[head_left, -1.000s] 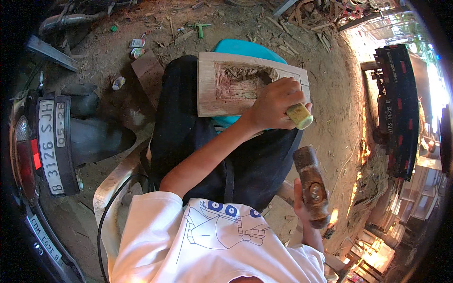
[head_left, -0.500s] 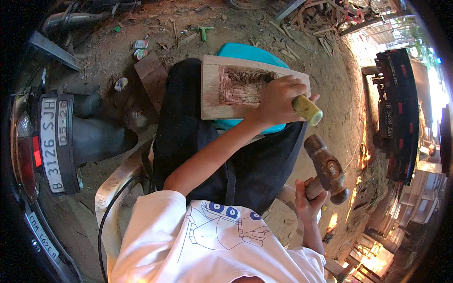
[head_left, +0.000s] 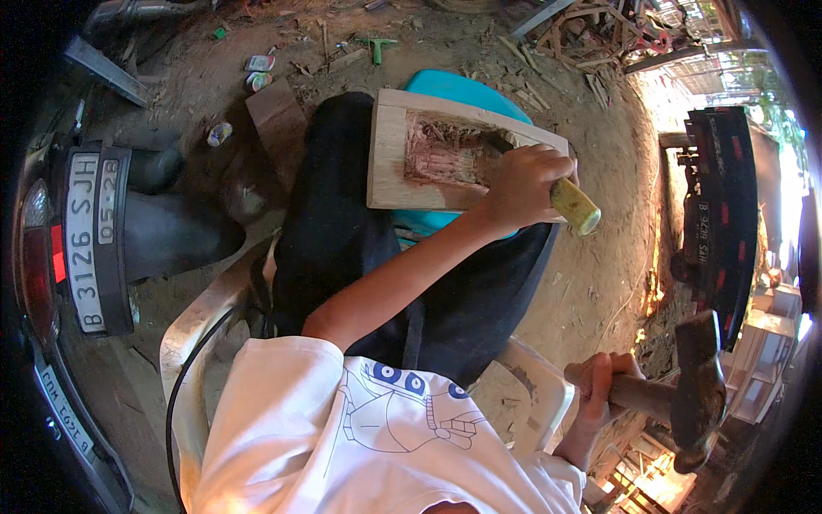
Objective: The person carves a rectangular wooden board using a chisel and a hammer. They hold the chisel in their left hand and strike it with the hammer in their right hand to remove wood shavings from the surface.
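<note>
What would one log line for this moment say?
left hand: grips chisel on wooden block | right hand: holds hammer raised aside

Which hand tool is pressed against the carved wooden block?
The yellow-handled chisel, gripped by the left hand; the hammer is raised in the right hand, clear of the wooden block.

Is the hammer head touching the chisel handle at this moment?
No, the hammer in the right hand is raised well apart from the yellow chisel handle.
</note>
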`<state>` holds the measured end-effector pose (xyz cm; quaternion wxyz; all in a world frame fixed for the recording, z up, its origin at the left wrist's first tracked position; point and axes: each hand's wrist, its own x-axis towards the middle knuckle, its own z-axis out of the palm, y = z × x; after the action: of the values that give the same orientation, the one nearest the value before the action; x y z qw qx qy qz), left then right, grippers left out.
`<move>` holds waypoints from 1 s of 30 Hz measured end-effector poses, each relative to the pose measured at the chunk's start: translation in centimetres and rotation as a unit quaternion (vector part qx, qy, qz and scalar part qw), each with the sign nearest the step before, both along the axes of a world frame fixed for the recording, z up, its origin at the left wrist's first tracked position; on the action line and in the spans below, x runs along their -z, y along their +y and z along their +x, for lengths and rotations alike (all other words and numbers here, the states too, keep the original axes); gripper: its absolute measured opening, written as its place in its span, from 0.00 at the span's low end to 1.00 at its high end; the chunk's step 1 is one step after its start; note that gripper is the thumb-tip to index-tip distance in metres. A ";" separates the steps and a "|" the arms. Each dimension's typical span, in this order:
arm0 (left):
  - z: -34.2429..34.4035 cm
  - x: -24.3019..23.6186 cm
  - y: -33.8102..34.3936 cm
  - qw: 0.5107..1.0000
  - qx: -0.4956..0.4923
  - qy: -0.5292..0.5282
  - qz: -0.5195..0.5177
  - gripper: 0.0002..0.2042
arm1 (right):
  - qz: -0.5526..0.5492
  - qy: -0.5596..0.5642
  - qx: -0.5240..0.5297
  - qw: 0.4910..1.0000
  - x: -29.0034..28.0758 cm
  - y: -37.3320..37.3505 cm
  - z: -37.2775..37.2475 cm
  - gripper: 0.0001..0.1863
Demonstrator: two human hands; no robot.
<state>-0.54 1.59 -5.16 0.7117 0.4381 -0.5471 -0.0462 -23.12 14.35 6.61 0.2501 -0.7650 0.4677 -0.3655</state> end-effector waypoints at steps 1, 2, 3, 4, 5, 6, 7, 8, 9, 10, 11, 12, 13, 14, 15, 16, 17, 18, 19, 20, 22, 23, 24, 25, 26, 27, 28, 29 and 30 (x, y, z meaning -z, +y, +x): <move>-0.1 -0.1 0.0 1.000 -0.014 0.007 0.000 0.12 | -0.024 0.026 -0.008 0.999 -0.6 -0.1 0.0 0.13; -0.2 -0.3 -0.2 1.000 -0.011 0.015 0.002 0.12 | -0.024 -0.008 -0.026 0.999 -0.8 0.0 0.4 0.13; -0.2 -0.4 -0.3 1.000 -0.009 0.024 0.006 0.11 | -0.006 -0.034 -0.022 0.999 -1.1 0.1 1.0 0.13; -0.3 -0.5 -0.5 0.999 -0.008 0.034 0.011 0.11 | 0.011 -0.061 -0.019 0.998 -1.2 0.2 1.7 0.14; -0.4 -0.6 -0.8 0.999 -0.003 0.049 0.015 0.11 | 0.029 -0.087 -0.016 0.996 -1.3 0.3 2.0 0.14; -0.4 -0.8 -1.2 0.998 0.002 0.065 0.019 0.10 | 0.022 -0.058 -0.021 0.998 -1.2 0.2 1.6 0.14; -0.4 -0.9 -1.5 0.996 0.008 0.081 0.023 0.10 | 0.015 -0.029 -0.025 0.999 -1.0 0.1 1.0 0.14; -0.3 -0.9 -1.8 0.997 0.010 0.080 0.017 0.10 | 0.007 0.000 -0.030 1.000 -0.8 0.0 0.7 0.14; -0.3 -0.7 -1.8 0.997 0.015 0.079 0.015 0.10 | 0.011 0.009 -0.024 1.000 -0.7 0.1 0.5 0.14; -0.4 -0.6 -1.9 0.997 0.019 0.078 0.012 0.10 | 0.014 0.018 -0.018 1.000 -0.7 0.0 0.5 0.14; -0.5 -0.5 -1.8 0.997 0.015 0.074 0.001 0.09 | 0.017 0.027 -0.012 0.999 -0.7 0.0 0.4 0.14; -0.5 -0.5 -1.6 0.998 0.010 0.069 -0.011 0.09 | 0.027 -0.011 -0.008 1.000 -0.6 -0.1 0.8 0.14; -0.5 -0.6 -1.5 0.998 0.006 0.064 -0.022 0.09 | 0.037 -0.050 -0.005 0.998 -0.5 -0.3 1.5 0.14; -0.4 -0.6 -1.3 0.998 -0.005 0.060 -0.015 0.09 | 0.047 -0.089 -0.002 0.995 -0.5 -0.4 1.9 0.14; -0.2 -0.6 -1.1 0.998 -0.019 0.055 -0.009 0.09 | 0.036 -0.071 -0.001 0.997 -0.6 -0.7 2.0 0.14; -0.1 -0.7 -1.0 0.998 -0.032 0.050 -0.004 0.09 | 0.025 -0.053 -0.001 0.998 -0.7 -0.9 2.1 0.14; -0.1 -0.8 -1.0 0.998 -0.026 0.056 -0.016 0.09 | 0.014 -0.036 -0.002 0.999 -0.7 -1.1 2.2 0.14; 0.0 -0.8 -1.0 0.997 -0.020 0.062 -0.029 0.09 | 0.016 -0.048 0.007 0.999 -0.4 -1.3 2.2 0.14; 0.0 -0.9 -1.1 0.997 -0.014 0.068 -0.043 0.09 | 0.017 -0.060 0.016 0.998 0.0 -1.4 2.2 0.14; 0.0 -1.1 -1.3 0.996 -0.027 0.080 -0.028 0.09 | 0.019 -0.071 0.024 0.997 0.3 -1.5 2.2 0.14; -0.1 -1.4 -1.8 0.992 -0.058 0.110 0.003 0.09 | 0.023 -0.076 0.046 0.996 0.6 -1.2 2.7 0.14; 0.0 -1.7 -2.5 0.989 -0.074 0.127 0.009 0.09 | 0.025 -0.078 0.056 0.995 0.8 -1.3 2.8 0.14; 0.3 -2.2 -3.0 0.986 -0.088 0.143 0.019 0.08 | 0.019 -0.075 0.062 0.995 0.8 -1.4 2.7 0.14; 0.5 -2.5 -3.3 0.982 -0.102 0.159 0.028 0.08 | 0.012 -0.072 0.068 0.995 1.0 -1.6 2.5 0.14; 0.8 -2.6 -3.4 0.980 -0.099 0.169 0.032 0.08 | 0.005 -0.070 0.074 0.995 1.0 -1.8 2.4 0.14; 0.9 -2.8 -3.5 0.979 -0.094 0.179 0.036 0.08 | 0.008 -0.077 0.076 0.994 1.1 -1.9 2.5 0.14; 0.9 -2.8 -3.6 0.977 -0.088 0.188 0.040 0.08 | 0.010 -0.084 0.079 0.993 1.2 -1.9 2.7 0.14; 0.8 -2.5 -3.8 0.979 -0.085 0.179 0.041 0.08 | 0.012 -0.092 0.083 0.992 1.2 -1.9 2.8 0.14; 0.7 -2.3 -3.9 0.981 -0.083 0.169 0.043 0.08 | 0.023 -0.071 0.044 0.996 1.4 -2.4 2.0 0.14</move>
<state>0.21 -2.33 -2.86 0.7755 0.4983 -0.3784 -0.0841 -21.16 11.95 5.20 0.2840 -0.7099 0.4899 -0.4188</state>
